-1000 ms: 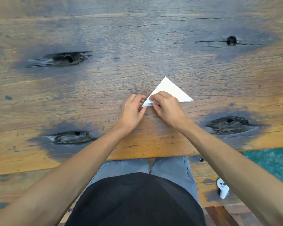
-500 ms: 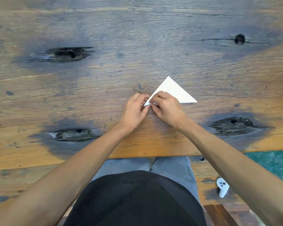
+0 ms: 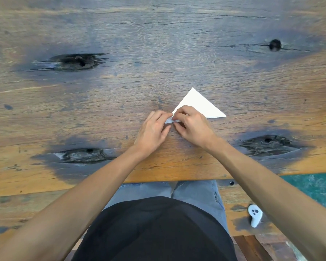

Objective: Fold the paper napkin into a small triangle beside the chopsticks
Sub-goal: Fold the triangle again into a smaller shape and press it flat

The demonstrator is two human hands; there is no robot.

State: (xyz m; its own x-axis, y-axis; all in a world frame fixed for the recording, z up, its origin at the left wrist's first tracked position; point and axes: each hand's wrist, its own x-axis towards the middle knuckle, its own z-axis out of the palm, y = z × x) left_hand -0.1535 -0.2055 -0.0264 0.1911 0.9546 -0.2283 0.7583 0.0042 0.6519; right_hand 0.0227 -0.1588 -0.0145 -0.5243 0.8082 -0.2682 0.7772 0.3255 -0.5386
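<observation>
A white paper napkin [image 3: 198, 104] lies on the wooden table [image 3: 120, 91], folded into a triangle with its apex pointing away from me. My left hand [image 3: 152, 129] and my right hand [image 3: 192, 125] meet at the triangle's near left corner. The fingertips of both pinch that corner, which is lifted slightly off the wood. My right hand covers the lower left part of the napkin. The chopsticks are not in view.
Dark knots and cracks mark the table [image 3: 77, 62], [image 3: 267, 145]. The table's near edge runs just in front of my lap. A white controller [image 3: 254, 215] lies on the bench at my right. A teal floor patch [image 3: 312, 187] shows at right.
The view has shifted, so a light strip at the right edge has left the frame. My fingers have closed tighter on the napkin's left corner, which now lifts slightly.
</observation>
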